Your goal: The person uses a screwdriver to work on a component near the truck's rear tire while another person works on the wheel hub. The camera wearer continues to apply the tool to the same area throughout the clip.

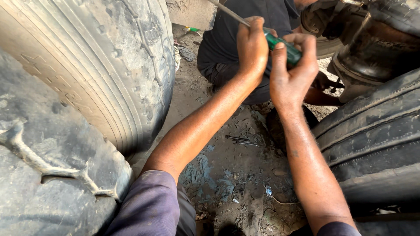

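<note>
I hold a screwdriver (283, 47) with a green see-through handle and a long metal shaft that runs up to the left. My right hand (292, 70) grips the handle. My left hand (252, 46) is closed over the shaft just ahead of the handle. Both arms reach forward between large worn tyres, and the tip of the shaft goes out of view at the top edge.
A big dusty tyre (100, 65) fills the left, another tyre (376, 135) the right. A second person in dark clothes (236, 39) crouches just beyond my hands. Small metal rods (241, 140) lie on the dirty ground below. A dark hub part (376, 48) sits upper right.
</note>
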